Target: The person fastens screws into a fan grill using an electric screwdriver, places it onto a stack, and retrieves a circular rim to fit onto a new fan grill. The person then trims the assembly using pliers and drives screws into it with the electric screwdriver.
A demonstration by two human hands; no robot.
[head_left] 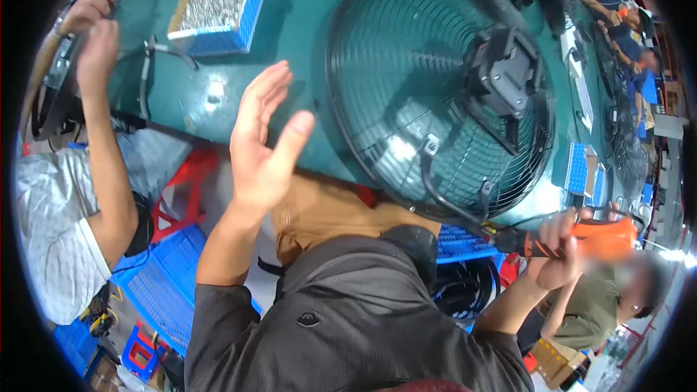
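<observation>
My left hand (pixel 263 138) is raised near the table's front edge, fingers stretched and thumb apart, with nothing in it. A large round black fan (pixel 392 94) lies on the table to its right, its wire grille facing up and a dark motor housing (pixel 504 76) on it. A curved black bracket (pixel 438 192) runs along the grille's near side. My right hand (pixel 559 247) is wrapped around an orange and black power screwdriver (pixel 599 239). The tool's nose points left, close to the bracket's near end at the fan's rim.
A blue and white box (pixel 243 29) full of small silver metal parts stands on the green table (pixel 200 98). Another blue box (pixel 581 169) sits to the right. A co-worker's hands (pixel 94 36) are at the far left; another person (pixel 592 312) is at right. Blue crates (pixel 163 290) stand below.
</observation>
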